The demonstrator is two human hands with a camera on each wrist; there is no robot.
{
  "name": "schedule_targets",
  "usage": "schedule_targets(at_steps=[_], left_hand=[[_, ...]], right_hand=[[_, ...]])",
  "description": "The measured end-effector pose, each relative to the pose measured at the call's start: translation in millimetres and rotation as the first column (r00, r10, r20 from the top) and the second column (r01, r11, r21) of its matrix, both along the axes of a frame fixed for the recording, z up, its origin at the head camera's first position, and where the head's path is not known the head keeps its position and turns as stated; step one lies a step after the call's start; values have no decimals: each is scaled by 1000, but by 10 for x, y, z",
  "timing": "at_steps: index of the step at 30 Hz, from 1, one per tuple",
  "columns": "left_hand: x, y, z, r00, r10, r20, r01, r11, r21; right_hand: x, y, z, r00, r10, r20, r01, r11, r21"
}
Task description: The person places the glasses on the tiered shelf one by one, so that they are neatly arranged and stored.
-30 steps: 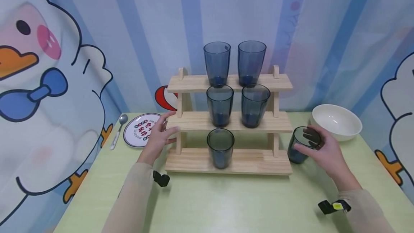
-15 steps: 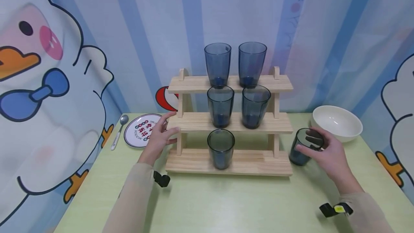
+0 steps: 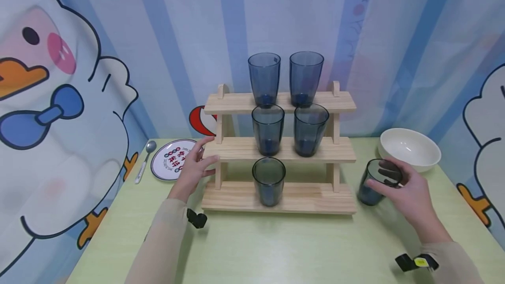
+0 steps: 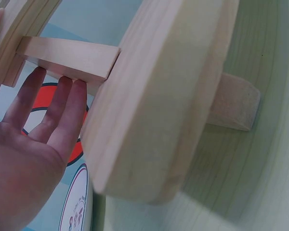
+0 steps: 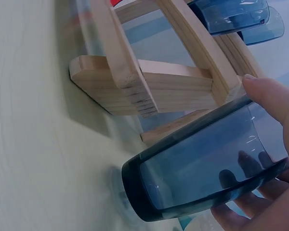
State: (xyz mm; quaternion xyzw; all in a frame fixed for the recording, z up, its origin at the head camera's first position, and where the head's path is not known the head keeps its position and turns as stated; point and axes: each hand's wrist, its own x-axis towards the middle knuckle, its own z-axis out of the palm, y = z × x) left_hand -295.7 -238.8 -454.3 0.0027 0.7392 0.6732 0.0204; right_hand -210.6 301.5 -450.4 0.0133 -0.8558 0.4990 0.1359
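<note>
My right hand (image 3: pixel 414 192) grips a blue-grey glass tumbler (image 5: pixel 202 163) near its rim, thumb on one side and fingers on the other. The tumbler (image 3: pixel 368 189) is right of a three-tier wooden shelf (image 3: pixel 238 203), apart from it and slightly tilted. Whether its base touches the table I cannot tell. My left hand (image 3: pixel 192 172) holds the left end of the shelf, thumb at the middle board's front. In the left wrist view its fingertips (image 4: pixel 79 86) touch an upright. Matching tumblers stand upright: two on top, two in the middle, one tumbler (image 3: pixel 269 183) on the bottom board.
A white bowl (image 3: pixel 410 148) stands behind my right hand. At the left lie a printed plate (image 3: pixel 167 161), partly behind my left hand, and a spoon (image 3: pixel 144 163). A cartoon duck curtain (image 3: pixel 177 56) hangs behind the pale green table (image 3: pixel 272 249).
My right hand and its tumbler have moved right and a little towards me, away from the shelf's right end. The left hand stays at the shelf.
</note>
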Motion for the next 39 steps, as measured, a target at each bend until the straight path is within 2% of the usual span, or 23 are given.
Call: schedule_targets(at_steps=[12,17,21,26,30,33,37,39], left_hand=[[-7,-15,3,1000,-9,-7,9,1000,6],[-12,-17,-3,1000,-6,-12,6,1000,3],[-14,-16,-3,1000,-6,-11,6,1000,5],[-8,-14,2,1000,-3,-12,3,1000,1],[-6,-14,1,1000,-4,-13,4,1000,-1],[-9,-14,-5,1000,-7,-14,7,1000,2],[-10,-15,-14,1000,-11,-10,11,1000,8],[-9,-14,-16,1000,-11,-8,11,1000,11]], right_hand=[[103,-71,167,999,3,-44,-7,997,-74],[153,-125,246,998,29,-53,-36,991,-131],[191,-193,313,995,71,-77,-86,973,-215],[213,-298,374,975,158,-155,-201,926,-321],[209,-383,385,959,205,-194,-264,893,-364],[200,-444,383,959,203,-196,-259,911,-321],[191,-530,377,969,175,-173,-207,960,-189],[188,-575,373,973,167,-162,-189,974,-127]])
